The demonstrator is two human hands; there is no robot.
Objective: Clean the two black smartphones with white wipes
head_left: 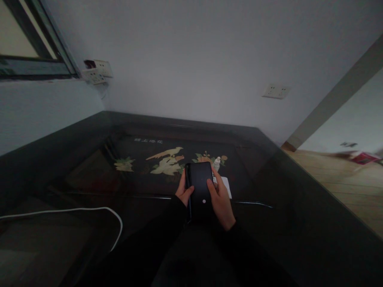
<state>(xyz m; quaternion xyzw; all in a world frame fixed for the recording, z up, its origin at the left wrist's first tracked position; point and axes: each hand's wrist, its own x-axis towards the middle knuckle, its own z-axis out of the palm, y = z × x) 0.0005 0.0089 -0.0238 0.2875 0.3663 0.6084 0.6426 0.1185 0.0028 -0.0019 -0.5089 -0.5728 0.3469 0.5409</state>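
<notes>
A black smartphone (201, 179) is held upright between both hands, its dark face toward me with a small white round spot low down. My left hand (183, 191) grips its left edge, thumb resting on the front. On the opposite edge my right hand (222, 201) is wrapped round it, the thumb pressed on the face. Just beyond my right hand stands a small white bottle (217, 163) on the dark table. A flat white item (226, 186), perhaps paper or a cloth, lies partly hidden behind that hand. The phone's lower end fades into my dark sleeves.
The glossy black table (254, 167) carries a bird-and-flower picture (167, 161). A white cable (89, 208) curves over its left side. Wall sockets (275, 91) are behind, with more sockets (98, 71) by the window. A pink-red box (364, 158) is at the far right.
</notes>
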